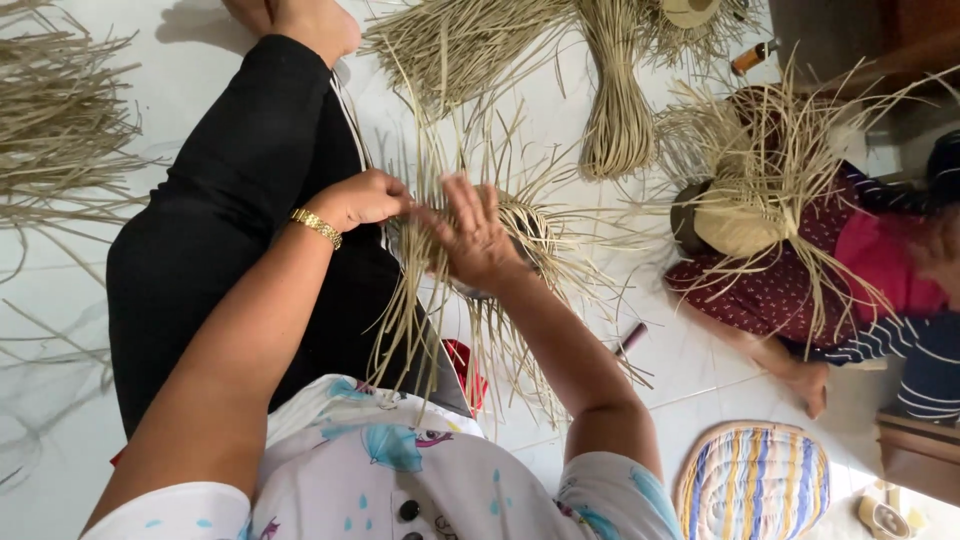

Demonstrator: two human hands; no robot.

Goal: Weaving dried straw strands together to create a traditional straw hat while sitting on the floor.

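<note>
A half-woven straw piece point(525, 225) with long loose strands hanging from it rests over my lap. My left hand point(362, 198), with a gold bracelet on the wrist, pinches several strands at the piece's left edge. My right hand point(472, 235) lies on top of the woven part, fingers spread over the strands and pressing them down. Loose strands point(420, 320) fall toward my flowered shirt and black trousers.
Bundles of straw lie on the white floor at the left point(55, 120) and at the top point(618, 120). Another person point(850, 270) sits at the right weaving a similar straw piece point(745, 215). A striped round mat point(752, 485) lies at the lower right.
</note>
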